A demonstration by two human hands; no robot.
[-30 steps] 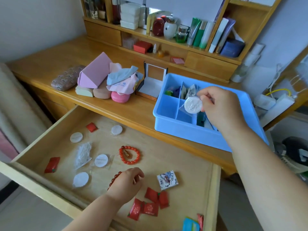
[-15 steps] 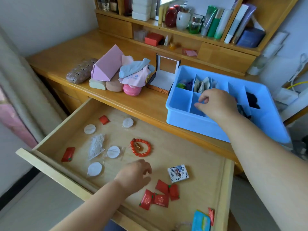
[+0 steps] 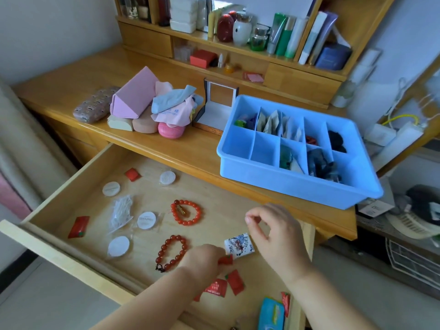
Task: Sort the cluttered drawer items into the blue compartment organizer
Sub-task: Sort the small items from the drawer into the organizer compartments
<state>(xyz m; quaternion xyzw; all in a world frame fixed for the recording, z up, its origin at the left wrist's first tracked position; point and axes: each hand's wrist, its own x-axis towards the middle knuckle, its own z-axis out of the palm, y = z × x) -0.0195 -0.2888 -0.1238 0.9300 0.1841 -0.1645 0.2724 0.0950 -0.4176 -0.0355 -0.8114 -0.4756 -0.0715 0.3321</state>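
The blue compartment organizer point(image 3: 285, 184) stands on the desk at the right, with several cells holding small items. The open wooden drawer point(image 3: 214, 191) below holds white round pads point(image 3: 146, 220), red packets point(image 3: 234, 281), a bright red bead bracelet point(image 3: 186, 211), a darker bead bracelet point(image 3: 171, 252) and a white printed packet point(image 3: 239, 245). My left hand point(image 3: 202, 260) rests low in the drawer, its fingertips pinched on a red packet point(image 3: 226, 259). My right hand point(image 3: 273, 232) hovers just right of the printed packet, fingers apart and holding nothing.
A clear plastic bag point(image 3: 120, 211) and a blue packet point(image 3: 271, 314) also lie in the drawer. On the desk are a pink triangular case point(image 3: 133, 96), cloths, a patterned case point(image 3: 95, 107) and an open small box point(image 3: 217, 108). Bottles fill the back shelf.
My right hand left the white round pad in the organizer and came down into the drawer. My left hand moved right, off the dark bracelet, onto a red packet.
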